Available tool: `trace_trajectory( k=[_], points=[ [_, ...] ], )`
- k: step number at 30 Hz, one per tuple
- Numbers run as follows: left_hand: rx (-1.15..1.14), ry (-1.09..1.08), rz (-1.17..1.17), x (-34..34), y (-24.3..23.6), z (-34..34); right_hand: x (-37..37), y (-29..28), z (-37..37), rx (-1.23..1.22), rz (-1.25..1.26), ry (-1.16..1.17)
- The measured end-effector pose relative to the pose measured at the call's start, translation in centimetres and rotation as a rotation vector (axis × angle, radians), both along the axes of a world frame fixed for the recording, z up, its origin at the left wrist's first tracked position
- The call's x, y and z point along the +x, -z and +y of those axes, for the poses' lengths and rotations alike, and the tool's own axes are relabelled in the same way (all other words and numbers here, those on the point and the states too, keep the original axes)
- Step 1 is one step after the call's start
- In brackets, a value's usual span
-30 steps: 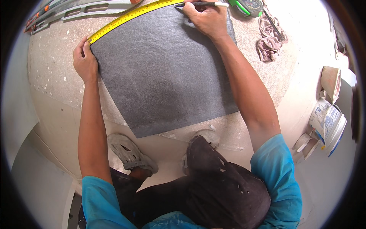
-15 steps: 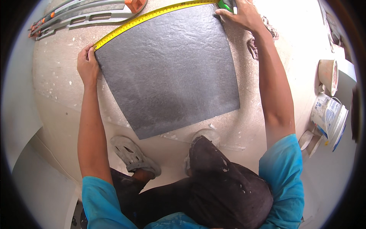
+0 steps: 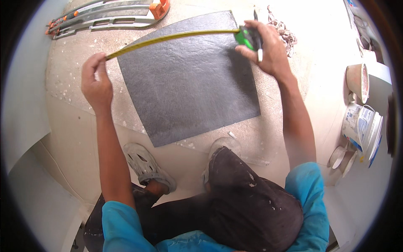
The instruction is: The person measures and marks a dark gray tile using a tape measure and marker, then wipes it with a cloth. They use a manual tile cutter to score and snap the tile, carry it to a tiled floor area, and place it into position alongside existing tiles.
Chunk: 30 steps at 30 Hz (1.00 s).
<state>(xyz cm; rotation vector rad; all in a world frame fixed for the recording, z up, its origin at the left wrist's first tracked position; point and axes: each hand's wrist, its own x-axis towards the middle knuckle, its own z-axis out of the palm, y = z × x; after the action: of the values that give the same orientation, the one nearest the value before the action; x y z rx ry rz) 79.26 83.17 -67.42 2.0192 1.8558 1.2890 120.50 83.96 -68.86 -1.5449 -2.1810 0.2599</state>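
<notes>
While left grip [image 3: 97, 83] clasps its end [image 3: 111, 55], right grip [image 3: 270, 50] its case [image 3: 245, 38], the tape [image 3: 172, 37] stretches leftward, apparently airborne.

The dark slab [image 3: 189, 88] looks like stone or ceramic, mostly matt and finely pitted, with a soft sheen toward its far edge. The yellow tape blade [image 3: 163, 38] appears to be thin, smooth coated metal, and its green-and-black case [image 3: 244, 39] moulded plastic. The pen [image 3: 260, 55] has a smooth white plastic end. Wrinkled, dull cloth makes up the rag [image 3: 284, 34]. Grey metal-looking rails [image 3: 111, 19] carry orange plastic fittings [image 3: 158, 9]. The bucket [image 3: 356, 122] is smooth, smeared plastic; the speckled floor sheet [image 3: 75, 80] looks rough and matt.
</notes>
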Motion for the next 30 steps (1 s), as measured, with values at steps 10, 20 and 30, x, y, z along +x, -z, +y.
trace_trajectory(
  k=[10,20,30],
  points=[
    [-0.238,0.439,-0.307,18.1,0.3,-7.4,-3.6,-2.3,-10.4,-0.064,0.293,0.065],
    [-0.422,0.992,0.346,19.3,5.6,-15.3,5.0,4.1,-19.1,-0.126,-0.035,0.59],
    [-0.116,1.385,0.553,21.8,7.6,-14.4,5.0,4.4,-19.7,-0.188,-0.018,0.696]
  ],
)
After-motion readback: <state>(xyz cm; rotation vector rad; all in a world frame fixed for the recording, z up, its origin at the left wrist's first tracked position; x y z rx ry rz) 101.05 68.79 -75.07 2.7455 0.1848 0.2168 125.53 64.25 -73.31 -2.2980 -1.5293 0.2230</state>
